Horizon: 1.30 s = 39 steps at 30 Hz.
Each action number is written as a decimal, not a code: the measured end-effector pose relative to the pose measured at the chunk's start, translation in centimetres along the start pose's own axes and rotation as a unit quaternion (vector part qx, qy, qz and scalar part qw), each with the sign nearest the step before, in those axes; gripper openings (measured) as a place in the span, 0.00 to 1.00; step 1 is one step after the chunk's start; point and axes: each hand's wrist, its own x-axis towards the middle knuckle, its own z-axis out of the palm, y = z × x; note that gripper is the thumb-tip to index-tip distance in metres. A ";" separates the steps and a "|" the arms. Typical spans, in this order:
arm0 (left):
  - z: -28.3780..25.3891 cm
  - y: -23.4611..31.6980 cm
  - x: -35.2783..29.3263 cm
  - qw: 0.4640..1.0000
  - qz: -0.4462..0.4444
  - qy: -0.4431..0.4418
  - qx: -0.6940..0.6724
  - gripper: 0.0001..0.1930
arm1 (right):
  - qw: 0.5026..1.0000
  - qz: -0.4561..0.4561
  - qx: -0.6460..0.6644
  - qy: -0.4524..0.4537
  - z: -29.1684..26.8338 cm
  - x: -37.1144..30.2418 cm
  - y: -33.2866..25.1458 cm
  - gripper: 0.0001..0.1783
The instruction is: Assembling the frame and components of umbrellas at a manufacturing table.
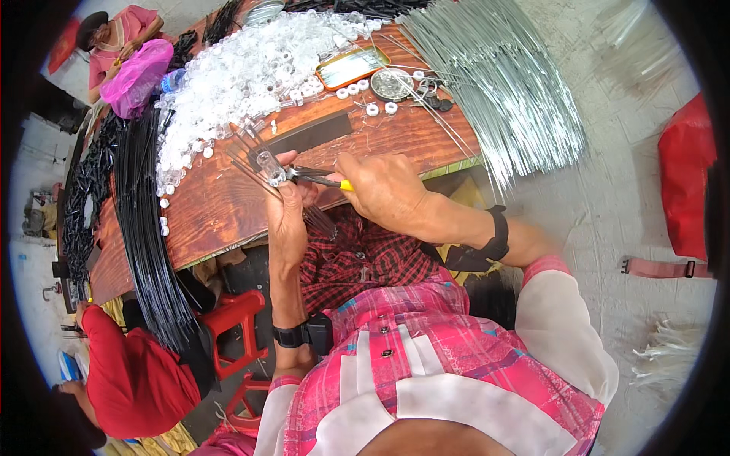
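My left hand (pixel 287 209) is closed around a small clear plastic fitting (pixel 269 165), raised over the table's near edge. Several thin metal rods (pixel 245 158) stick out of the fitting's far side, and more trail below the hand. In my right hand (pixel 384 190) is a pair of pliers (pixel 313 175) with a yellow-tipped handle, its fingers wrapped round the grip. The jaws meet the near end of the fitting beside my left fingertips; what exactly they bite on is too small to tell.
On the wooden table (pixel 201 228) lie a heap of clear plastic caps (pixel 251 72), a dark flat bar (pixel 313 134), an open tin (pixel 352 68) and a round dish (pixel 391 85). Silver rods (pixel 509 91) overhang the right; black strands (pixel 144 228) hang left, near a co-worker's red sleeve (pixel 106 334).
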 end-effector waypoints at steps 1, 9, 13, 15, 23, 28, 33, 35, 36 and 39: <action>-0.4 -0.4 0.3 0.999 -0.003 -0.014 -0.035 0.25 | 1.000 -0.002 0.002 0.014 0.2 0.1 -0.1 0.13; -0.9 0.3 0.3 0.984 -0.034 -0.047 -0.166 0.26 | 0.988 -0.040 0.081 -0.126 -3.2 1.7 1.3 0.16; -1.2 0.0 0.3 0.979 -0.038 -0.051 -0.192 0.25 | 0.979 -0.049 0.105 -0.168 -4.7 1.9 1.9 0.18; -1.0 0.2 0.1 0.980 -0.043 -0.048 -0.190 0.24 | 0.977 -0.066 0.088 -0.183 -5.4 2.1 1.6 0.18; -0.1 0.3 0.1 0.988 -0.033 -0.046 -0.145 0.23 | 0.984 -0.070 0.054 -0.153 -5.3 2.0 1.6 0.18; -0.9 0.2 -0.3 0.994 -0.034 -0.034 -0.101 0.25 | 0.985 -0.052 0.061 -0.153 -4.1 2.0 1.0 0.18; -0.7 -0.5 -0.3 0.995 -0.023 -0.029 -0.098 0.25 | 0.974 -0.074 0.163 -0.141 -3.2 2.1 1.5 0.19; -1.0 -1.1 -0.9 0.995 -0.010 -0.037 -0.088 0.25 | 0.905 0.160 0.275 -0.283 -3.7 2.1 1.6 0.19; -1.2 -1.7 -1.7 0.996 -0.012 -0.045 -0.082 0.26 | 0.906 0.147 0.274 -0.288 -3.6 1.8 2.1 0.19; -2.2 -3.7 -3.4 0.993 -0.047 -0.033 -0.103 0.21 | 0.980 0.074 0.074 -0.171 -2.6 0.8 3.7 0.19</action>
